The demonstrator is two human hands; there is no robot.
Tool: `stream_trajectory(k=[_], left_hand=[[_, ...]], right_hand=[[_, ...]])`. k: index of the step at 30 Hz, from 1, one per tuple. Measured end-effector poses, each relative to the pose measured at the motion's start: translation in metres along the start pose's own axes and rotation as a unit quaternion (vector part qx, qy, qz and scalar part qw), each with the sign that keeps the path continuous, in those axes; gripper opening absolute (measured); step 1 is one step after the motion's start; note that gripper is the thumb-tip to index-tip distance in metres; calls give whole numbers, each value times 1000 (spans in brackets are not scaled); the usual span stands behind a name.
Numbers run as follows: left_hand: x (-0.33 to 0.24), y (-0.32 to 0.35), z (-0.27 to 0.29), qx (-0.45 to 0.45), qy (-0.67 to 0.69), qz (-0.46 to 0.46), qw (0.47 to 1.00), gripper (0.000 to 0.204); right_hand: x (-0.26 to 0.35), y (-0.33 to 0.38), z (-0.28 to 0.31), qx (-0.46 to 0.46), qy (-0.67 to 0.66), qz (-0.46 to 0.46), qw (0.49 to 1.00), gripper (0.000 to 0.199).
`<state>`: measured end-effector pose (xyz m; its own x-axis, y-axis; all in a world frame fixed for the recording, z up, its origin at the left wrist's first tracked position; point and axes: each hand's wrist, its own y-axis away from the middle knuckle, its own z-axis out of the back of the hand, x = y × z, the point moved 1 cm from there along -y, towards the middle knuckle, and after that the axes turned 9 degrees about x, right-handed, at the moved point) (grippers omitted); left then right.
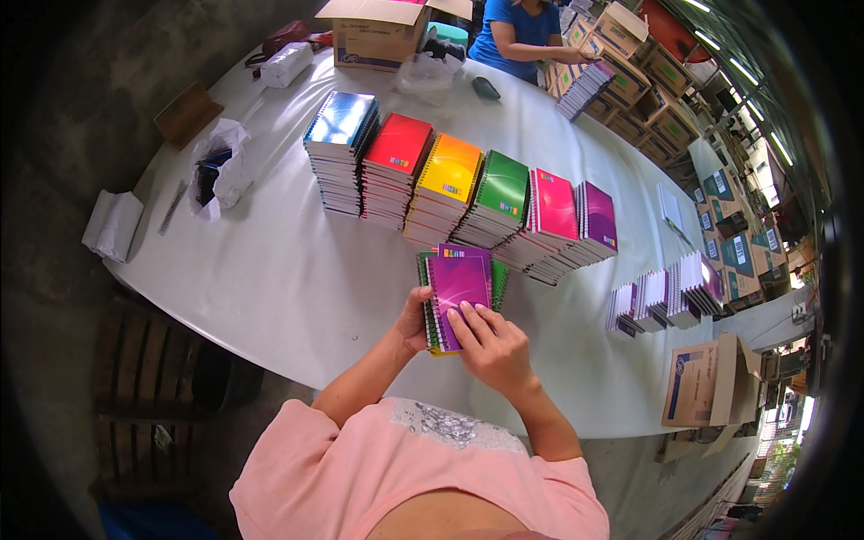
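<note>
In front of my chest is a small bundle of spiral notebooks, a purple spiral notebook point(459, 283) on top and green and yellow covers showing from under it. My left hand point(415, 319) grips the bundle at its left, spiral-bound side. Bent fingers of my right hand point(493, 345) press on the purple cover at the lower right; its thumb is hidden. Just beyond, a row of notebook stacks runs across the table: blue point(342, 119), red point(399, 142), yellow point(448, 166), green point(500, 186), pink point(555, 205) and purple point(598, 216).
More purple notebooks point(666, 297) stand in piles at the table's right. A cardboard box point(378, 40) and plastic bags point(220, 171) lie on the white table point(261, 270). Across it, a person in blue point(515, 38) handles another notebook stack point(585, 90). An open carton point(711, 382) sits right.
</note>
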<state>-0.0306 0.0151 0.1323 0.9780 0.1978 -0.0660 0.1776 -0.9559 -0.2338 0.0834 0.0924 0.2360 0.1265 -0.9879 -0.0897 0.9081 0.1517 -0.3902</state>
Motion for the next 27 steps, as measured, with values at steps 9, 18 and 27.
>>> stream_trajectory(k=[9, 18, 27], left_hand=[[-6, 3, 8, -36, -3, -17, 999, 70], [-2, -10, -13, 19, -5, 5, 1000, 68], [-6, -1, -13, 9, -2, -5, 1000, 67]], right_hand=[[-74, -3, 49, -178, 21, -28, 983, 43], [-238, 42, 28, -74, 259, -185, 945, 46], [-227, 41, 8, -29, 169, -202, 964, 49]])
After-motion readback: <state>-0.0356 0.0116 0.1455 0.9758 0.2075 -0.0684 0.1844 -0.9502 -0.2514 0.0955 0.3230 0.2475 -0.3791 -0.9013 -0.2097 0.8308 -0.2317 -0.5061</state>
